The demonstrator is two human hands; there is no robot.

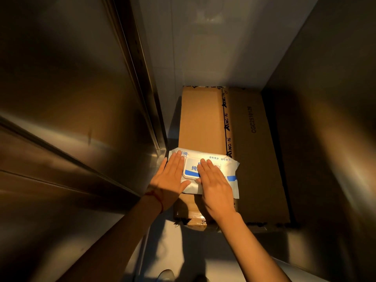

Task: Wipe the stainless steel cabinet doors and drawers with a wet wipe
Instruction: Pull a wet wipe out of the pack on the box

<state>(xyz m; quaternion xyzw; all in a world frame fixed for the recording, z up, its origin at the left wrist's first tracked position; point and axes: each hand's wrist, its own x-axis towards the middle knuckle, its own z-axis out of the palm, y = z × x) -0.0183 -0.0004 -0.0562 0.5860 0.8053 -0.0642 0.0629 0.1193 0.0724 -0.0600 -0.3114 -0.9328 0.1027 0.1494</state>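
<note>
With both hands, left point(170, 178) and right point(216, 183), spread flat on the white-and-blue soft plastic wet-wipe pack point(215, 174) at frame centre, the person should steady it with one and lift the white flip lid point(191, 169) with the other.

Cardboard box point(234, 151) lying flat on floor point(195, 247), taken as landmark. Steel cabinet front point(71, 119) rising left of box, just beside its left edge. Second steel panel point(329, 129) standing right of box, against its right edge. Wall point(213, 47) behind box, at its far end. Wet-wipe pack point(230, 169) resting on box, toward near left corner. Left hand point(168, 178) and right hand point(215, 186) lying flat on pack, side by side.
</note>
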